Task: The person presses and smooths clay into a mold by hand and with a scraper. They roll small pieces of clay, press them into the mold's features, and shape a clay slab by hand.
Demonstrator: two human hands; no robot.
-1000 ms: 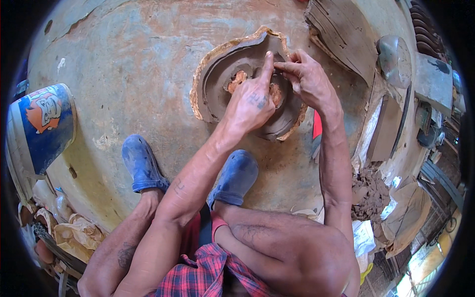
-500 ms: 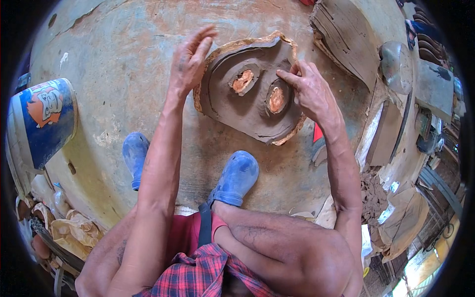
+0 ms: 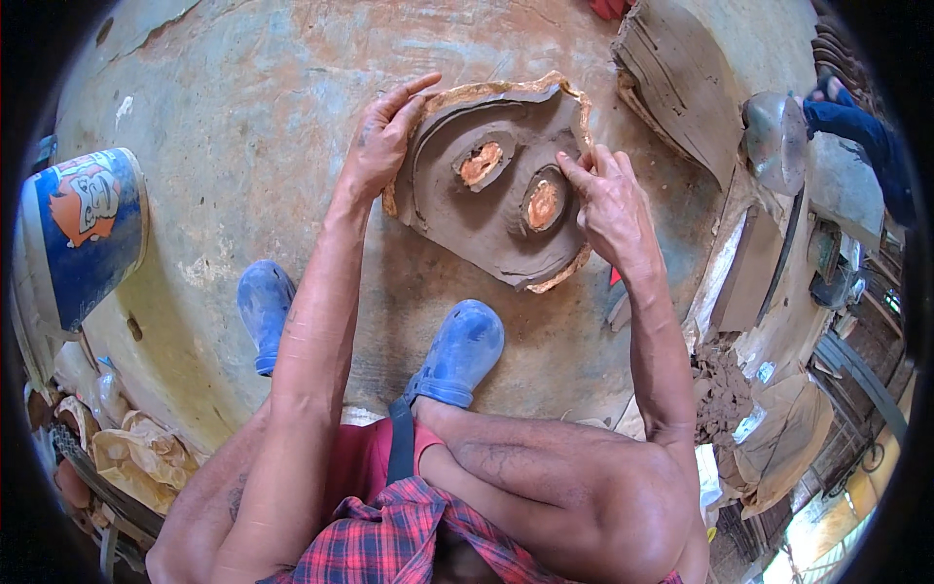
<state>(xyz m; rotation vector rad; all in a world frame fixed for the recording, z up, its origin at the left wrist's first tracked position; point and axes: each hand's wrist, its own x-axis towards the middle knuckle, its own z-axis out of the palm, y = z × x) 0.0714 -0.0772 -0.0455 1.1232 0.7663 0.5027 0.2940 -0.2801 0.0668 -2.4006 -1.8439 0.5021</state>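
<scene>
A rough-edged, tan mould (image 3: 563, 267) lined with grey-brown clay lies on the floor beyond my feet. Two raised clay ovals with orange openings (image 3: 542, 206) sit inside it. At its upper left rim is my left hand (image 3: 386, 127), fingers bent over the edge and thumb along it, gripping it. My right hand (image 3: 610, 202) holds the right rim, its forefinger reaching onto the clay beside the right oval and the other fingers curled. My blue clogs (image 3: 458, 355) stand below the mould.
A blue-and-white bucket (image 3: 97, 273) stands left. Crumpled paper (image 3: 146, 453) lies lower left. Clay slabs (image 3: 681, 88), a metal bowl (image 3: 775, 146) and a clay heap (image 3: 720, 394) lie right. Another person's dark-blue-clad leg (image 3: 861, 136) shows at the right edge.
My left hand moved from over the middle out to the upper left rim and took hold of it. The mould shows turned and slightly lower. Another person's leg has appeared more fully at right.
</scene>
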